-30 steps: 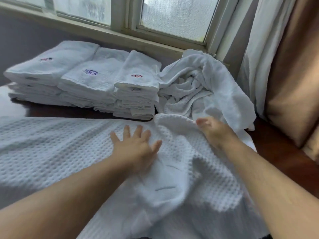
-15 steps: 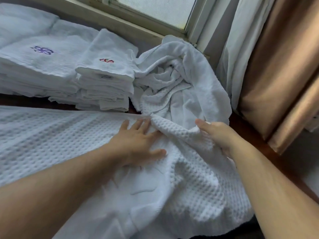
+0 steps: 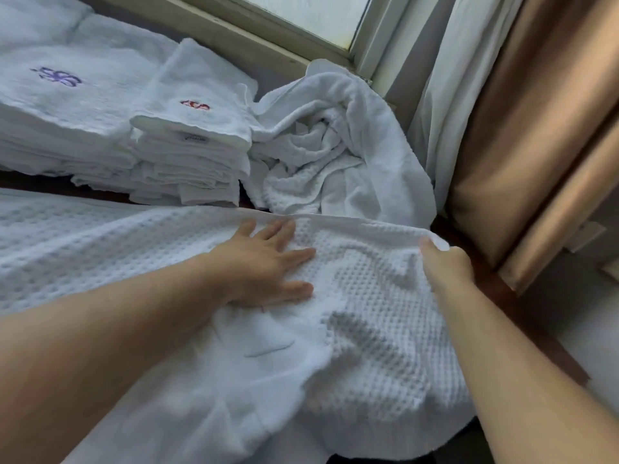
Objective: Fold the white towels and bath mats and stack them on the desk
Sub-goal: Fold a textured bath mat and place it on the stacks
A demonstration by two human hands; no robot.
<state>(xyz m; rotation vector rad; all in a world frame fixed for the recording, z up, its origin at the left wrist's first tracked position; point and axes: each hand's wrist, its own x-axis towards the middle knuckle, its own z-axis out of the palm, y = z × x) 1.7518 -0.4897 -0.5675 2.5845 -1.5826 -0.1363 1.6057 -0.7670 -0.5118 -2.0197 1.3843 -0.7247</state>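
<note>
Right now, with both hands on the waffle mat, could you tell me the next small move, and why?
Probably draw the right hand a little to the right. It grips the far corner of the waffle mat, the left hand lies flat pinning it, and ridges show between them.

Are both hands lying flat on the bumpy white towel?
No, only the left hand lies flat on the towel; the right hand grips its far edge.

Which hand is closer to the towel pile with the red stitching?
Left. The left hand presses the waffle mat near that stack; the right hand grips the mat's corner, farther right.
</note>
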